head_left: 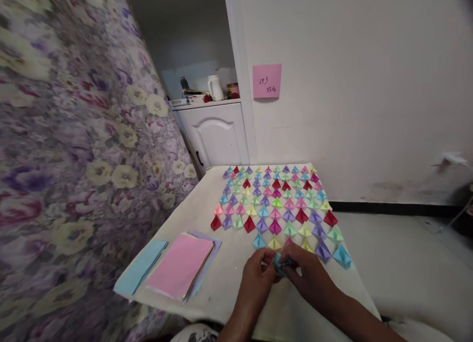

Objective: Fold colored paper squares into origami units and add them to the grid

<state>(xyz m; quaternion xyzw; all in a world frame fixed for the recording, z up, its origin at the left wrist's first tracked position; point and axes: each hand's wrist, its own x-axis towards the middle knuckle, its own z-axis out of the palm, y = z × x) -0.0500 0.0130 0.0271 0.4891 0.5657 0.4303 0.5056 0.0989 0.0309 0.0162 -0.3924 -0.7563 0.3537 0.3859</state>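
Note:
My left hand (258, 273) and my right hand (306, 275) meet over the near part of a small white table (207, 209). Both pinch a small teal piece of folded paper (278, 263) between their fingertips. Just beyond my hands lie rows of several small folded paper shapes (277, 204) in red, pink, purple, green, yellow and blue. They cover the far right part of the table.
A stack of coloured paper sheets (183, 265), pink on top, lies at the table's near left, with a blue sheet (140, 268) beside it. A floral fabric (74, 159) fills the left. A pink note (266, 81) sticks on the white wall. A white cabinet (218, 132) stands behind.

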